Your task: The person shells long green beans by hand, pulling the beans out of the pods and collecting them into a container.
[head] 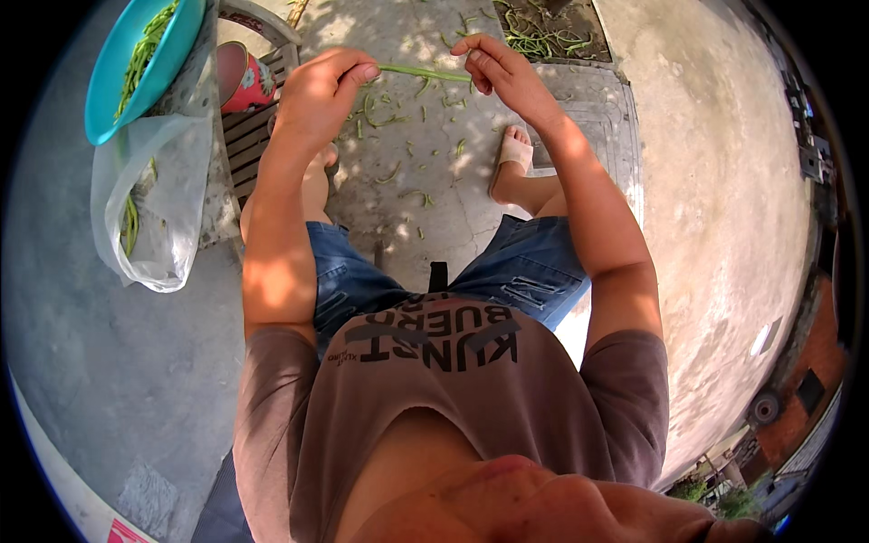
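A long green bean (pixel 424 72) stretches level between my two hands, above the concrete floor. My left hand (pixel 326 91) grips its left end between thumb and fingers. At the other end, the curled fingers of my right hand (pixel 499 71) hold the bean's tip, while the index finger stands out from it. To the left, a turquoise plastic basin (pixel 102 102) is tilted in view, with several green beans (pixel 142 58) in it. Just below the basin hangs a clear plastic bag (pixel 180 224) with a few bean strands (pixel 130 224) inside.
A red floral container (pixel 254 85) rests on a slatted wooden chair (pixel 244 146) beside my left arm. Bean scraps (pixel 383 122) litter the concrete floor (pixel 434 176) between my feet. Farther off, a heap of green strands (pixel 536 41) lies on a dark patch.
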The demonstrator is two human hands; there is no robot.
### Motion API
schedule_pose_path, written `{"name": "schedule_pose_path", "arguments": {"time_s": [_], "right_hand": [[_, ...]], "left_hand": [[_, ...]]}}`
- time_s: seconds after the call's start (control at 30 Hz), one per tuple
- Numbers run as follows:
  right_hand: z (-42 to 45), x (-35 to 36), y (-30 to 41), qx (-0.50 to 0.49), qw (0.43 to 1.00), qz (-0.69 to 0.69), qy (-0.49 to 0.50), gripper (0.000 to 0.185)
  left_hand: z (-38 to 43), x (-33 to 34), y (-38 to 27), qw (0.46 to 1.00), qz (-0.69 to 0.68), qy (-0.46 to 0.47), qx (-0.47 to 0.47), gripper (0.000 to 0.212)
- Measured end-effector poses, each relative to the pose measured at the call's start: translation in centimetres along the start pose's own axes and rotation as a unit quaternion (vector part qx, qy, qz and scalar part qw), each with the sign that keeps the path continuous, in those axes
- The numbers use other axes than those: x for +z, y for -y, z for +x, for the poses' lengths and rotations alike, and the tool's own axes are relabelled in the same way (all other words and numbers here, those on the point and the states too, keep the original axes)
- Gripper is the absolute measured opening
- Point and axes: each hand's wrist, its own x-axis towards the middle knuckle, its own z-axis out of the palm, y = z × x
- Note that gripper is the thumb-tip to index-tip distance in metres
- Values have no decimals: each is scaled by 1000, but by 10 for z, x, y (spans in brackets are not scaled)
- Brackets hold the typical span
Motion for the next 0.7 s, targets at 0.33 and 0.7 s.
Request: {"name": "schedule_pose_path", "arguments": {"time_s": [0.33,0.7], "right_hand": [[-9,29,34,11,973,-179,145,26],[2,26,15,36,991,111,59,25]], "left_hand": [[-4,1,1,996,84,18,28,17],[-3,1,0,998,26,20,44,14]]}}
